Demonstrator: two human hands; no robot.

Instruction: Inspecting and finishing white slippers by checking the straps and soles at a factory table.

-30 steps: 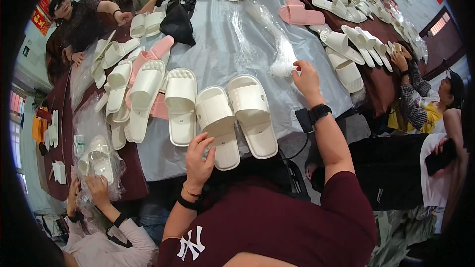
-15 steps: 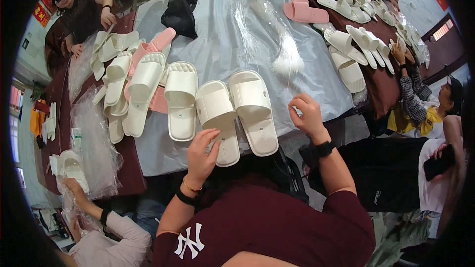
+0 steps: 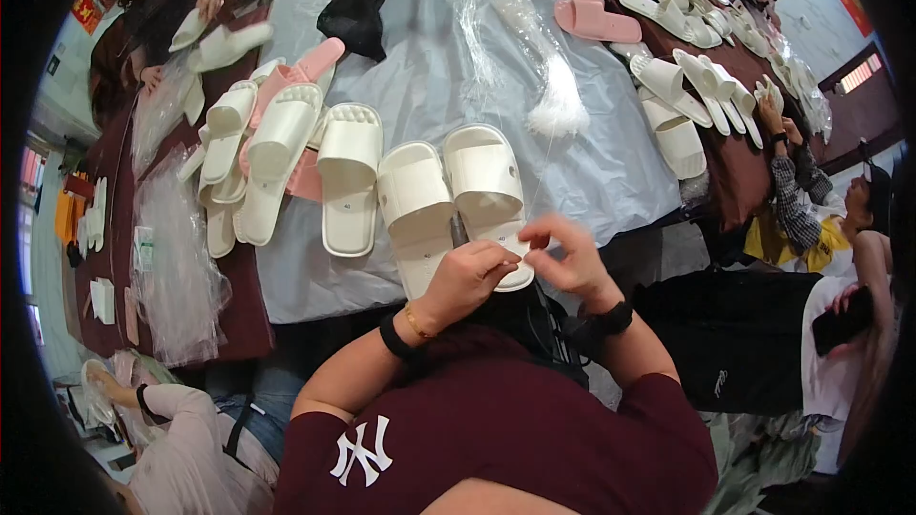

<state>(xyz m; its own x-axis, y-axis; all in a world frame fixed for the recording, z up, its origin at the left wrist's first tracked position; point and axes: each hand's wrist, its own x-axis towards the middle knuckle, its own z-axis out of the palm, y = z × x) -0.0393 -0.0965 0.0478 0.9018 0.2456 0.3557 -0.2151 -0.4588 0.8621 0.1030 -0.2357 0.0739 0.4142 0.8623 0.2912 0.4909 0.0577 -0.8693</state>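
Your two forearms come up from the lower edge and bend toward each other, so both hands meet close in front of your chest. Your left hand [image 3: 472, 277] is curled, knuckles up, with the fingers [image 3: 501, 262] bent inward. Your right hand [image 3: 571, 257] faces it, thumb and fingers pinched together. The fingertips of both hands almost touch. Each wrist wears a dark band.

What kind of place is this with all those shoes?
Probably a workshop where slippers get packed by hand. Many white foam slide slippers lie on long tables under a grey cloth, clear plastic bags are piled beside them, and several people sit around working.
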